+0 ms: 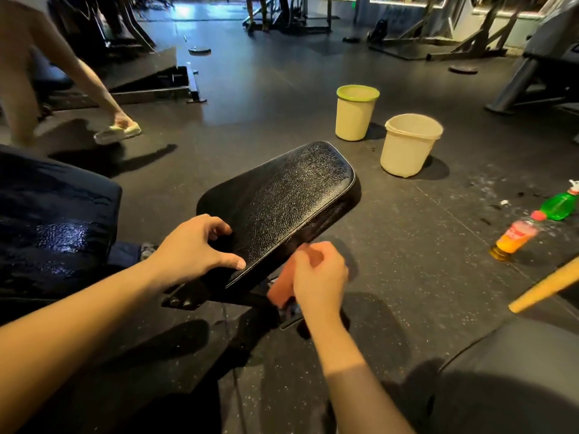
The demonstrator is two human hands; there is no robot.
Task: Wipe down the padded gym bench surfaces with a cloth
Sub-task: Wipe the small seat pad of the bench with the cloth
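Head camera shows us our left hand (194, 245) holding the near end of the black pad (288, 189), its grip bent over the edge. Our right hand (319, 277) has its grip closed tight on the red cloth (279, 289), pressed to the pad's right side. Beyond the pad, two pale buckets (409, 145) stand on the floor (282, 89).

1 head-worn view, facing forward-down, close above bench pad (282, 195).

Dark speckled rubber floor (407, 245), two pale buckets (407, 148), gym machines (470, 42)
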